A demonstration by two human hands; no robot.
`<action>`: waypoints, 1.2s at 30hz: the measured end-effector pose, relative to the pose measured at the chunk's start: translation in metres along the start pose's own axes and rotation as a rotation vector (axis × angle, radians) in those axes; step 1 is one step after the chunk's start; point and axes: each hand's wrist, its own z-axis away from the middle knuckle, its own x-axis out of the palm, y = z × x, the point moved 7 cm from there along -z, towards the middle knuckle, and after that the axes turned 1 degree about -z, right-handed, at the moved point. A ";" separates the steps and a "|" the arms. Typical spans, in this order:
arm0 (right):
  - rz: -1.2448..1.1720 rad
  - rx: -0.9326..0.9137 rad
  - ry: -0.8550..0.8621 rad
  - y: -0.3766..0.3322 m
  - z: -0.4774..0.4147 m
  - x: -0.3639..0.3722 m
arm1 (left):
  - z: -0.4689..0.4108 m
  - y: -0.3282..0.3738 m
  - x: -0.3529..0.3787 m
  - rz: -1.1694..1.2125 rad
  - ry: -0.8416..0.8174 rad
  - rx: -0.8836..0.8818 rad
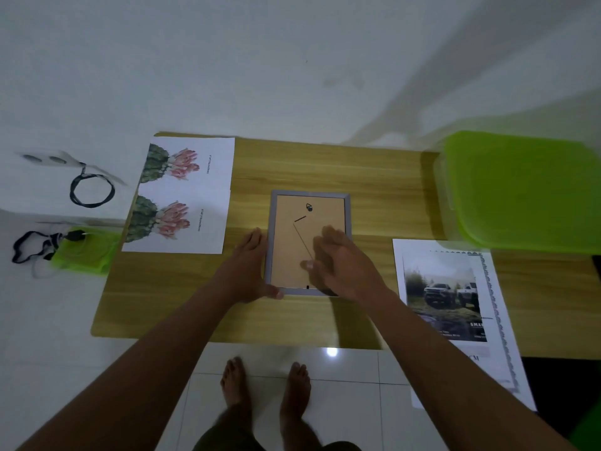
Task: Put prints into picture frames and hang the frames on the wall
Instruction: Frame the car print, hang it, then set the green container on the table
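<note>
- White tiled floor (357, 402) in a dim room, bare feet (234, 382) right at the edge of a low wooden bench (325, 170)
- Nearest on the bench is a truck print (445, 288) on the right, hanging over the front edge, so I'd guess it's waiting its turn
- left hand (248, 271) lies flat on the bench with straight fingers along the frame's left side and the thumb touching its near-left corner; looks like it's bracing the frame so it won't slide
- right hand (335, 265) sits over the near-right part of the backing board (289, 249), but it's motion-blurred, so I can't tell if it's pinching a tab or just pressing
- The picture frame (310, 194) lies face down mid-bench between the two hands, with its hanger (309, 207) at the far end; probably flipped to get at the back, and I can't see if a print is inside
- Two cactus prints (182, 193) lie further back on the left, well apart from the hands
- A green tub (527, 190) is at the far right and a coiled cable (92, 192) off to the left
- The plain white wall (292, 60) is behind, with nothing hung yet
</note>
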 end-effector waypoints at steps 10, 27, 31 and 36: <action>-0.282 0.525 0.094 0.036 0.006 0.004 | 0.000 0.019 -0.006 -0.158 0.366 -0.201; -1.057 0.574 0.292 0.039 0.018 -0.013 | 0.021 0.032 -0.029 1.180 0.130 -0.084; -1.085 0.547 0.300 0.030 0.018 -0.024 | 0.031 0.039 -0.043 1.260 0.169 -0.085; -1.037 0.500 0.271 0.010 0.020 -0.033 | 0.046 0.046 -0.078 0.952 0.415 0.021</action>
